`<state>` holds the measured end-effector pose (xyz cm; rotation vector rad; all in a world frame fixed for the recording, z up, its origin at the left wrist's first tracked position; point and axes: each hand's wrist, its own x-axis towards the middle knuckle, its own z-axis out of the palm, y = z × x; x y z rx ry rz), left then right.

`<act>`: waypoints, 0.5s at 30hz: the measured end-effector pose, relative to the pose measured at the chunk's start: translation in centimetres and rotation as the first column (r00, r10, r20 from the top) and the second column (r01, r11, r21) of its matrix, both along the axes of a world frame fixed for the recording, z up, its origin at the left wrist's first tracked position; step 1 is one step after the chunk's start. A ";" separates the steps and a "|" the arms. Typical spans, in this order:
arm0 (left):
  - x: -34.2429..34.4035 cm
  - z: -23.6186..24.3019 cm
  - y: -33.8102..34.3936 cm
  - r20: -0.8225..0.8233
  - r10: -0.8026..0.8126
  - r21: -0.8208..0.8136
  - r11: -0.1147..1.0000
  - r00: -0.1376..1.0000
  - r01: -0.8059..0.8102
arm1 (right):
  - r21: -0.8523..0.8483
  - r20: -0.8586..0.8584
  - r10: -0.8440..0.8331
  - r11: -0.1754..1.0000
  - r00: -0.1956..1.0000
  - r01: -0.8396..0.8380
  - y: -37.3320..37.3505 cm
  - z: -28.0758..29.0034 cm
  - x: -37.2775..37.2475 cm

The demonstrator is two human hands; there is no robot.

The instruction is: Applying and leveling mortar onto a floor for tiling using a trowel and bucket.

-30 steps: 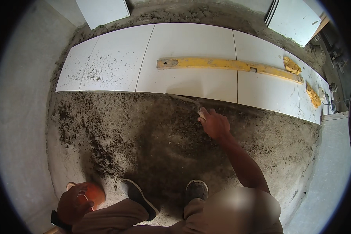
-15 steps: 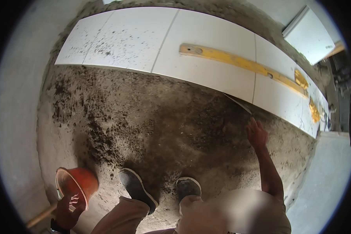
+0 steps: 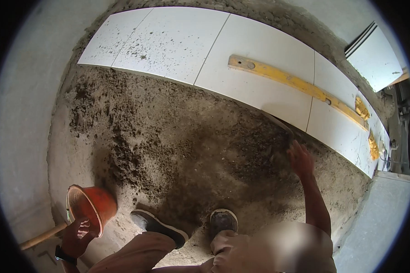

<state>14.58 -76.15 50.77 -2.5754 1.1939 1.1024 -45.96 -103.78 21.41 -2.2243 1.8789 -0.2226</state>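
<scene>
With my left hand I grip the rim of an orange bucket, which is tilted with its mouth toward me. Its inside shows only in part. My right hand is closed round the handle of a trowel, reaching far to the right. The thin trowel blade, seen almost edge-on, lies along the near edge of the white floor tiles. Dark, crumbly mortar covers the rough floor beside the blade.
A yellow spirit level lies across the tiles, near two crumpled yellow objects. White tiles lean stacked at the far right. Dark splashes dot the left tiles. A wooden handle lies by the bucket; my shoes stand on the rough floor.
The view has shifted, so the tiles and level sit farther right. My left shoe has turned and moved slightly left. Both hands keep their holds; the trowel blade stays at the tile edge.
</scene>
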 end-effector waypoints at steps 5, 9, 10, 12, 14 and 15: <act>0.4 -0.7 -1.2 0.009 -0.070 -0.040 0.997 0.997 0.070 | 0.005 0.022 0.065 0.998 0.998 -0.065 -2.8 0.2 9.6; -0.8 -0.3 -0.9 -0.053 -0.008 -0.047 0.999 0.999 0.006 | 0.101 -0.065 -0.002 0.995 0.998 0.009 -2.8 0.7 13.8; -0.7 -0.6 -0.5 -0.060 -0.003 -0.050 0.999 0.998 0.000 | 0.114 -0.042 -0.003 0.993 0.999 0.008 -2.4 0.6 13.9; -0.4 -1.0 0.7 -0.154 0.057 -0.059 0.996 0.986 -0.067 | 0.097 -0.012 0.073 0.993 0.997 -0.071 -2.3 1.0 13.5; -0.2 -1.0 1.9 -0.123 0.008 -0.042 0.999 0.992 -0.013 | 0.079 0.021 0.154 0.985 0.988 -0.155 -2.0 1.0 12.7; -0.2 -0.9 2.6 -0.086 -0.048 -0.021 0.999 0.995 0.046 | 0.046 0.040 0.114 0.992 0.993 -0.116 -1.1 0.5 11.4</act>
